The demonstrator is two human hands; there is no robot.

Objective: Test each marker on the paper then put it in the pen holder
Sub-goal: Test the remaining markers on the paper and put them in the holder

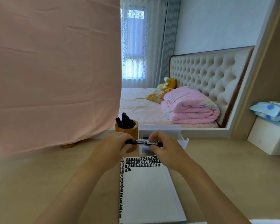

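Both hands hold one black marker (144, 142) level above the far edge of the paper (149, 189): the left hand (115, 145) grips its left end, the right hand (164, 147) pinches its right part. Behind them, the wooden pen holder (126, 129) already carries several markers, beside a white box (168, 135) on the table (55, 175).

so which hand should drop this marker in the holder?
Left, probably. The left hand grips the marker at the end nearest the wooden pen holder; the right hand sits over the white tray.
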